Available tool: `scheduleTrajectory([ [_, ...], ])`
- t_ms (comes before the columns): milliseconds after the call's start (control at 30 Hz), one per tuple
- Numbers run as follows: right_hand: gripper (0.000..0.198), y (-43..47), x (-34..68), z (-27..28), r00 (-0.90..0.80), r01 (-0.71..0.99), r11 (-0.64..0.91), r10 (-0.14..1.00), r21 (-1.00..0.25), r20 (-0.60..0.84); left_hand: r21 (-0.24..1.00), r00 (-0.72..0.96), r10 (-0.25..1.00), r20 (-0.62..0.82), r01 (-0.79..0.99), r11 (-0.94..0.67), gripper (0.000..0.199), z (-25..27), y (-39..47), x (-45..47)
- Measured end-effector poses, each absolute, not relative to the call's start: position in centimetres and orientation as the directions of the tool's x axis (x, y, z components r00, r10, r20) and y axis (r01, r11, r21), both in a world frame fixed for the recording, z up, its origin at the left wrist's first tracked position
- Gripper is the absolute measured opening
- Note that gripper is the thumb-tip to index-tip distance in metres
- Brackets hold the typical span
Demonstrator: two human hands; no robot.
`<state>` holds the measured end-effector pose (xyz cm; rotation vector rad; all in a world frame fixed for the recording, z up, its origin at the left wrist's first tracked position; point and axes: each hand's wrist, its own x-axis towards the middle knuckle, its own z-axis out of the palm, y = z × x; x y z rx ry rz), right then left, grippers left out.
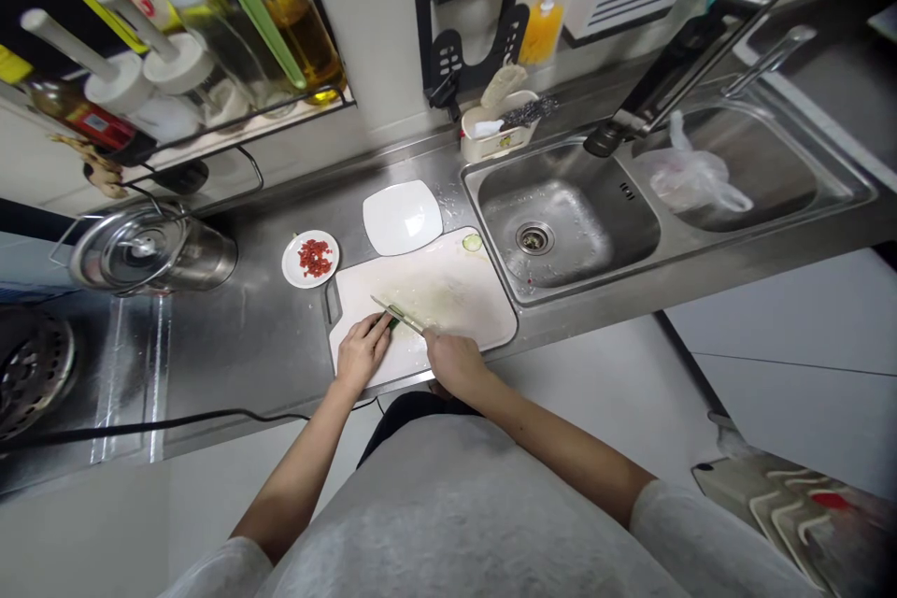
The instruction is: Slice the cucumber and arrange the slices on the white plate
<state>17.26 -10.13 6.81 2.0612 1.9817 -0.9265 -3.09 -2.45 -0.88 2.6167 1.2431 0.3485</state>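
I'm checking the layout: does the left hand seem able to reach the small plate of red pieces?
Probably yes: nothing tall stands between the left hand and the small plate, though that hand touches a green piece.

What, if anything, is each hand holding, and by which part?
The right hand holds the knife by its handle, mostly hidden. The left hand touches a green vegetable piece; whether it grips it, and where, cannot be told.

Muted light, glare on square plate (pixel 401 217), blurry stretched edges
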Motion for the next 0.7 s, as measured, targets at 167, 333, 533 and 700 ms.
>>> scheduleTrajectory([
  [167, 0.034, -10.1, 17.0, 7.0, -0.054, 0.945, -0.126, 0.852, -0.303, -0.521, 0.303, 0.613, 0.779, 0.128, 0.724, -0.620, 0.036, -0.9, -2.5, -3.1],
  [333, 0.035, -9.8, 17.0, 7.4, -0.091, 0.944, -0.104, 0.831, -0.314, -0.548, 0.317, 0.611, 0.782, 0.125, 0.722, -0.615, 0.036, -0.9, -2.4, -3.1],
  [533, 0.030, -9.3, 17.2, 7.3, -0.104, 0.937, -0.103, 0.829, -0.334, -0.549, 0.345, 0.620, 0.775, 0.122, 0.706, -0.619, 0.036, -1.1, -2.3, -3.3],
  [700, 0.029, -9.0, 17.2, 7.4, -0.111, 0.931, -0.109, 0.824, -0.348, -0.556, 0.363, 0.624, 0.774, 0.113, 0.699, -0.616, 0.037, -1.1, -2.2, -3.3],
])
